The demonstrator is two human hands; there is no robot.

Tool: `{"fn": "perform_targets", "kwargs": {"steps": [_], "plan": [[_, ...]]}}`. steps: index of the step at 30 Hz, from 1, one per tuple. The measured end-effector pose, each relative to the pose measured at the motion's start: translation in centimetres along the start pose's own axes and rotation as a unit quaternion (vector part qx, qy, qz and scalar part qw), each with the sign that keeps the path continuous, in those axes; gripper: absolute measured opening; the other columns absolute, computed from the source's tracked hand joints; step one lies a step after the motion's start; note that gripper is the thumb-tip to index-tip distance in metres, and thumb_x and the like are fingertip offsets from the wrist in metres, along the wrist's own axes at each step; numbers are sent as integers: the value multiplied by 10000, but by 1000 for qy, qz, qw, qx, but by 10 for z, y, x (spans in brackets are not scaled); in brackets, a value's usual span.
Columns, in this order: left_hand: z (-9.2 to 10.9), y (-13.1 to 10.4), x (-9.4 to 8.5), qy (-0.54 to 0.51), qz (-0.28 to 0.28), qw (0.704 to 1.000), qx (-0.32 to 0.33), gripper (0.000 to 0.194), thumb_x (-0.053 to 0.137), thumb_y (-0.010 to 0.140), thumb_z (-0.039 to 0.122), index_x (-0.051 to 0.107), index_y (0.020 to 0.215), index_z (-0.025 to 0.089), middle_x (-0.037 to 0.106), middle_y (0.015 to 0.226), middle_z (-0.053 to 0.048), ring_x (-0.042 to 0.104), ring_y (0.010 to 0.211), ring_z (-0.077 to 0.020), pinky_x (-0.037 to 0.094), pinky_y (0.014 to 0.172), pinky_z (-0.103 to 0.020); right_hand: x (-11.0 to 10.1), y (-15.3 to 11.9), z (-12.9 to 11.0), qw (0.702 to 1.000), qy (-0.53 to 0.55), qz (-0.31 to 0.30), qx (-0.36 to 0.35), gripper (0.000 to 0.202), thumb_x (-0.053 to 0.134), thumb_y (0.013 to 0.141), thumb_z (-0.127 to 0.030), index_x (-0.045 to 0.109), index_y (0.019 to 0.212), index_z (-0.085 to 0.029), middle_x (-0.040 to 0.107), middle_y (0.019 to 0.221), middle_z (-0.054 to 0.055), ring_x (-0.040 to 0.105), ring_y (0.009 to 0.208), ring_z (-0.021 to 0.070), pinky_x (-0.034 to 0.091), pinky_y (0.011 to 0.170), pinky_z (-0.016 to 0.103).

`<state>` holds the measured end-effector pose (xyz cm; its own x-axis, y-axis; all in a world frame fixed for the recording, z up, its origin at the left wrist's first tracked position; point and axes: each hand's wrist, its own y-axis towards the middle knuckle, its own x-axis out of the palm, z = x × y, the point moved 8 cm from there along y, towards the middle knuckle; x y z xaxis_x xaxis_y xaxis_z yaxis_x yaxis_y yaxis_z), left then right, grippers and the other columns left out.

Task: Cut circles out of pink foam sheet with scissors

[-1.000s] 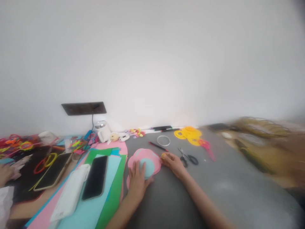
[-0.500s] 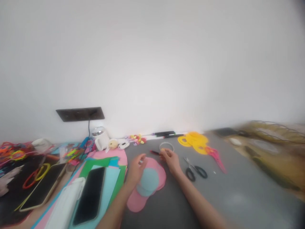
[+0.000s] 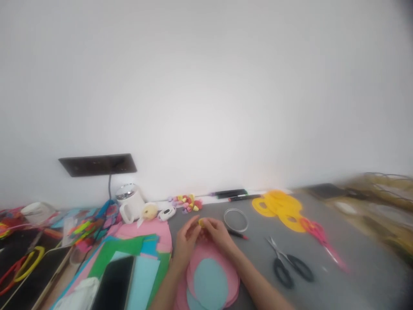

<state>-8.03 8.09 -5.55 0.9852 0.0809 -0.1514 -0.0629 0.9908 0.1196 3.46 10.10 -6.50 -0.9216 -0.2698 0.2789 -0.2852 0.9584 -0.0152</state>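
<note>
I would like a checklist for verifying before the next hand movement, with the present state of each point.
1. Small yellow piece held by right hand: ok.
2. Left hand touching that piece: cannot tell, blurred.
3. Light-blue circle lying over pink paper: ok.
4. Black-handled scissors apart from both hands: ok.
5. Red-ended pen fully visible: not ok, partly behind the right hand.

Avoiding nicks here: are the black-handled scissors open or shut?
Slightly open: the black-handled scissors lie with handles spread, blade tips apart.
</note>
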Motion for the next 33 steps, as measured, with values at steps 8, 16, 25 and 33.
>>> {"fn": "perform_targets", "kwargs": {"steps": [8, 16, 25, 33], "plan": [[4, -3, 4, 32, -51, 998, 9, 370, 625, 749, 411, 680, 1053, 207, 675, 956, -84, 617, 860, -217, 505, 733, -318, -1, -4, -4, 998, -56, -25, -16, 426, 622, 727, -573, 625, 728, -148, 579, 598, -6, 503, 555, 116, 393, 543, 236], [5, -5, -5, 12, -7, 1000, 17, 298, 635, 749, 380, 686, 970, 188, 646, 885, -65, 599, 799, -190, 488, 719, -299, 2, -14, -9, 997, -42, -68, -9, 420, 577, 794, -538, 683, 927, -153, 635, 699, 17, 551, 610, 122, 444, 616, 258], [10, -5, -5, 53, -22, 998, 38, 367, 670, 718, 340, 654, 1076, 262, 609, 973, -40, 584, 852, -191, 489, 760, -315, 2, -14, -10, 998, -9, -65, 9, 390, 607, 792, -497, 700, 959, -157, 660, 750, 32, 566, 687, 136, 465, 640, 263], [16, -3, -7, 29, -2, 998, 55, 215, 653, 722, 321, 694, 900, 207, 599, 987, -63, 585, 881, -196, 503, 741, -297, -1, -14, -8, 999, -26, -47, 3, 365, 616, 781, -488, 667, 969, -179, 657, 801, 31, 588, 671, 135, 500, 640, 273]]}}
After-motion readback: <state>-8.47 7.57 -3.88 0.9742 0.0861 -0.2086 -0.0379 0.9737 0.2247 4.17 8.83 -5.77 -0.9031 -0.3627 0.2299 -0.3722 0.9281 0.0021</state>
